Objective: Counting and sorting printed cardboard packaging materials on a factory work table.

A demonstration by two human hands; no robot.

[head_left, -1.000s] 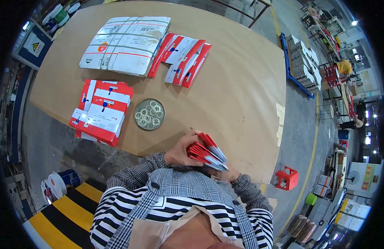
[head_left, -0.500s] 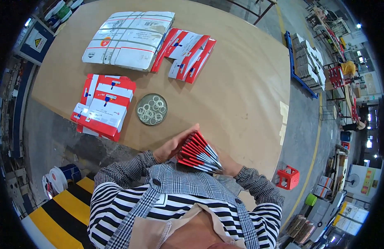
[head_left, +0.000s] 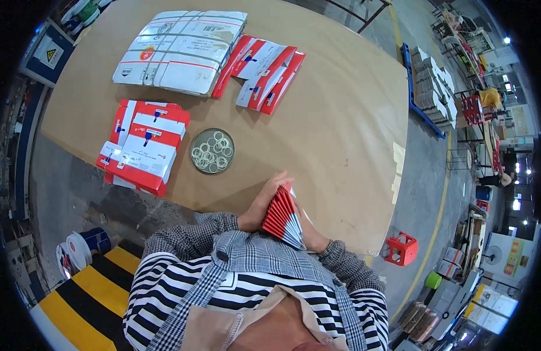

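A stack of folded red and white cartons (head_left: 282, 221) stands on edge just in front of my body, at the table's near side. My left hand (head_left: 264, 202) presses along its left side, fingers held together and reaching to the far end. Against the right side lies my right hand (head_left: 311, 235), its fingers mostly hidden behind the cartons. Between the two palms the stack is squeezed. Farther up and to the left, a round dish (head_left: 212, 151) holds several pale rings, apart from both hands.
Flat red and white cartons (head_left: 144, 146) lie at the table's left edge. More loose cartons (head_left: 267, 73) lie beside a strapped white bundle (head_left: 180, 52) at the back. Right of the brown table (head_left: 346, 134) stand a red stool (head_left: 402, 249) and a loaded blue pallet (head_left: 419, 96).
My hands have drawn closer together and the stack has turned more upright, its edges tighter. My left hand has moved right and my right hand has shifted left.
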